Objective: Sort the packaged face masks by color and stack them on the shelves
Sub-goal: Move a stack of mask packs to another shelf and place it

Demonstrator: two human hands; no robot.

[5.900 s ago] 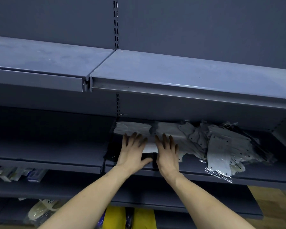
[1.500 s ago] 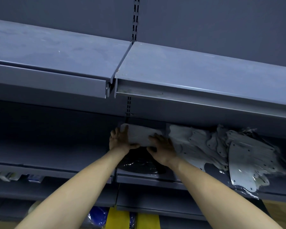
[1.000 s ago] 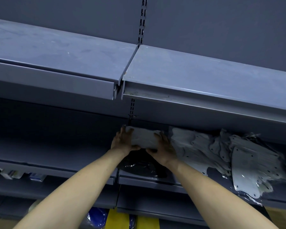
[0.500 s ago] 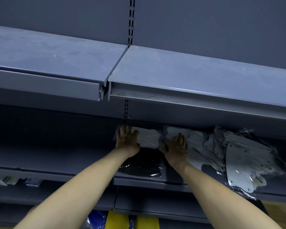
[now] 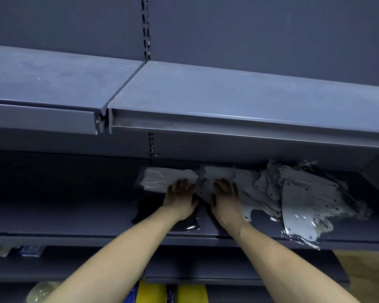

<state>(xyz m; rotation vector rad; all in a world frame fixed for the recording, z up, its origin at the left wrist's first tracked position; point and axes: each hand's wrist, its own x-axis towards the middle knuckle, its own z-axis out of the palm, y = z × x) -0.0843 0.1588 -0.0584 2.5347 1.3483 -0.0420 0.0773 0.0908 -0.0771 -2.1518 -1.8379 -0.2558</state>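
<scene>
Both hands lie flat with fingers straight on the middle shelf (image 5: pixel 96 217): left hand (image 5: pixel 181 199) on the neat white mask stack (image 5: pixel 164 179), right hand (image 5: pixel 225 200) on the loose white pile (image 5: pixel 293 197). Black masks (image 5: pixel 184 221) sit at the front edge; the upper shelf (image 5: pixel 228 99) overhangs them.

I count two of my bare hands, my left hand (image 5: pixel 181 197) and my right hand (image 5: pixel 225 199). One stack of white packaged masks (image 5: pixel 169 178), one dark pack in clear plastic (image 5: pixel 186 221), and a loose heap of white packs (image 5: pixel 298 200) too jumbled to count.
</scene>
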